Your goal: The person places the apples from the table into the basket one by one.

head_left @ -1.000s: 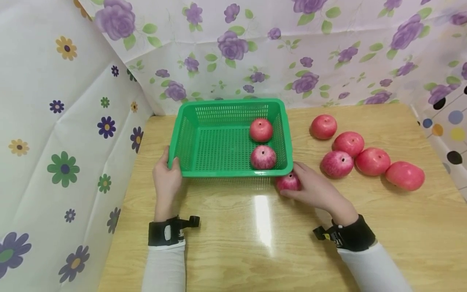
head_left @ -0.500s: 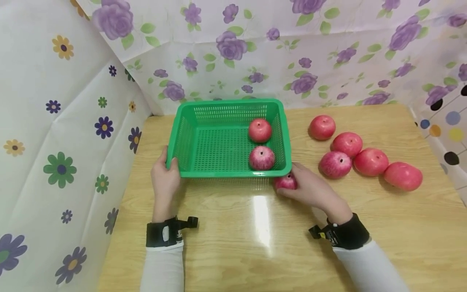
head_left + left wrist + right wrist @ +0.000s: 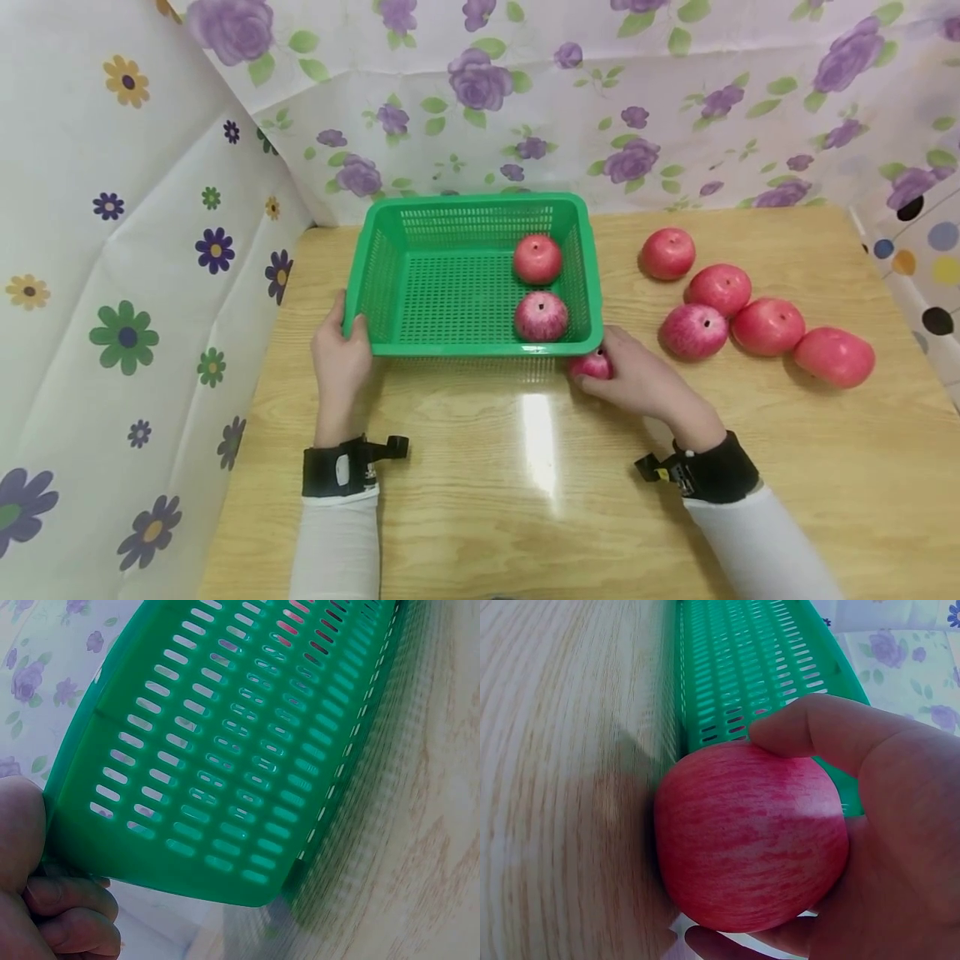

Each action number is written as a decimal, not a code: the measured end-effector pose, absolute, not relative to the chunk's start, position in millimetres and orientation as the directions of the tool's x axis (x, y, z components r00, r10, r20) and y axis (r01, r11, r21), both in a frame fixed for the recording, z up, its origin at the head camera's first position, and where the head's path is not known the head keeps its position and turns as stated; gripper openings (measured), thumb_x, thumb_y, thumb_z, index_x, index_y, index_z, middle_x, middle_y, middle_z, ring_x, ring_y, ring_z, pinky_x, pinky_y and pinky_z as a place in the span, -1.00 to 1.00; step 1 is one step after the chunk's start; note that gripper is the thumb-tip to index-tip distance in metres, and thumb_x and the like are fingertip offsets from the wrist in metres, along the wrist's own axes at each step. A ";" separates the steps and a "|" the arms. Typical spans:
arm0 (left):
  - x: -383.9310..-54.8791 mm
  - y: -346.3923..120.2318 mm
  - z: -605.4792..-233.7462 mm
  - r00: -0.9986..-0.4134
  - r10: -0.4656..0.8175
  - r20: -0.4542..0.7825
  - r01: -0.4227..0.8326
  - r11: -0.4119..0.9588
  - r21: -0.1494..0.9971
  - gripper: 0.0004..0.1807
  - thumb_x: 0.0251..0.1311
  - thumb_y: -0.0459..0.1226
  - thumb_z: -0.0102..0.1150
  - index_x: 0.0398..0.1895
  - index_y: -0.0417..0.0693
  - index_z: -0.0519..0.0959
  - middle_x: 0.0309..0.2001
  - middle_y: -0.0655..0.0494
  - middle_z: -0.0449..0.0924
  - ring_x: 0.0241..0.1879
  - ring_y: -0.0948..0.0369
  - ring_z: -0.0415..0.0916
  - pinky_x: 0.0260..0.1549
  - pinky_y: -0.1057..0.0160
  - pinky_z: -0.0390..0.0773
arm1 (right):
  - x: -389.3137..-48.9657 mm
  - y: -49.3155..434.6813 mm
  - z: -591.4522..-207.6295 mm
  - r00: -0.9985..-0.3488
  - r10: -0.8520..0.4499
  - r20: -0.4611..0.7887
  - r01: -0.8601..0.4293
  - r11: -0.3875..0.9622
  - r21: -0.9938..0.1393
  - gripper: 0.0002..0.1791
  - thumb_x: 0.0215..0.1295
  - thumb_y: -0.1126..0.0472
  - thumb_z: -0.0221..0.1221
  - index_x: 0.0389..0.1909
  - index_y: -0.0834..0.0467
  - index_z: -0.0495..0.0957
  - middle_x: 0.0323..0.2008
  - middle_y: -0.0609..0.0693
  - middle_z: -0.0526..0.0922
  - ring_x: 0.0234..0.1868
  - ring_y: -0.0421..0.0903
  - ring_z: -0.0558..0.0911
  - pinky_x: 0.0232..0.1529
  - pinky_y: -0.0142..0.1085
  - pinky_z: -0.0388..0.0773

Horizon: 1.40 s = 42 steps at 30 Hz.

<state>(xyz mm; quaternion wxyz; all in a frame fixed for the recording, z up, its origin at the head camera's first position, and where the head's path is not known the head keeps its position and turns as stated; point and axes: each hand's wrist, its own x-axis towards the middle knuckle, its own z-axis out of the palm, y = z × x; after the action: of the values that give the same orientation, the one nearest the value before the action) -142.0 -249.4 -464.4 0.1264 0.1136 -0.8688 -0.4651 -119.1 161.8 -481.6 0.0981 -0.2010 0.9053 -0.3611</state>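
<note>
A green plastic basket [image 3: 480, 348] stands on the table with two red apples inside, a plain one [image 3: 537, 259] behind a streaked one [image 3: 542, 317]. At its front left corner my left hand [image 3: 341, 358] grips the rim, thumb on the near side; curled fingers [image 3: 75, 922] show under the rim in the left wrist view. My right hand [image 3: 645, 379] holds another streaked apple [image 3: 750, 840] low at the table, just outside the basket's front right corner. In the head view the basket rim and my fingers partly hide this apple [image 3: 592, 365].
Right of the basket several more apples lie in a loose cluster, including a streaked one [image 3: 693, 332] and an elongated one [image 3: 834, 357]. A flowered sheet [image 3: 480, 125] hangs behind the wooden table [image 3: 480, 500], and another [image 3: 150, 275] runs along its left side.
The head view shifts slightly. My right hand edges a little left with the apple, which shows slightly less beside the basket. My left hand keeps its grip on the rim.
</note>
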 end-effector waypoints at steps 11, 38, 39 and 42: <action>-142.4 -249.6 -464.3 -0.942 -0.318 0.108 -0.084 0.536 0.840 -0.42 0.44 -0.31 -0.06 0.48 -0.22 0.16 0.42 -0.15 0.24 0.30 0.10 0.28 0.26 0.07 0.43 | -120.1 161.8 -482.8 -0.907 -0.418 -0.045 -0.280 0.681 -0.677 -0.18 0.13 0.03 0.36 0.41 -0.01 0.26 0.14 0.00 0.48 0.18 -0.05 0.42 0.23 0.07 0.46; -143.9 -249.4 -462.7 -0.946 -0.309 0.095 -0.083 0.518 0.851 -0.41 0.44 -0.31 -0.08 0.50 -0.19 0.13 0.43 -0.17 0.21 0.31 0.14 0.26 0.25 0.13 0.44 | -119.9 156.1 -483.6 -0.929 -0.362 -0.073 -0.221 0.703 -0.676 0.03 -0.09 -0.06 0.54 0.43 -0.07 0.25 0.19 0.04 0.48 0.23 0.00 0.40 0.27 0.11 0.42; -143.7 -249.8 -463.1 -0.946 -0.310 0.094 -0.086 0.519 0.850 -0.41 0.45 -0.31 -0.08 0.50 -0.18 0.13 0.43 -0.17 0.21 0.31 0.13 0.26 0.25 0.13 0.43 | -119.4 155.9 -483.4 -0.929 -0.362 -0.073 -0.221 0.703 -0.676 0.02 -0.09 -0.05 0.54 0.43 -0.06 0.25 0.20 0.05 0.48 0.23 0.01 0.40 0.27 0.12 0.42; -142.2 -249.9 -464.2 -0.947 -0.310 0.089 -0.090 0.519 0.850 -0.41 0.45 -0.31 -0.08 0.50 -0.18 0.14 0.43 -0.17 0.21 0.32 0.12 0.24 0.27 0.11 0.41 | -118.0 155.3 -483.5 -0.930 -0.359 -0.074 -0.221 0.709 -0.670 0.01 -0.09 -0.02 0.55 0.42 -0.03 0.27 0.19 0.06 0.49 0.22 0.02 0.41 0.26 0.12 0.43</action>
<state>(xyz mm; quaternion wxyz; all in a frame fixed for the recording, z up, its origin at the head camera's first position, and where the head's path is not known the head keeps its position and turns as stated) -142.2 -249.9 -464.2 0.1154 0.1159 -0.8638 -0.4765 -118.0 155.3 -483.5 0.0996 -0.1576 0.9190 -0.3474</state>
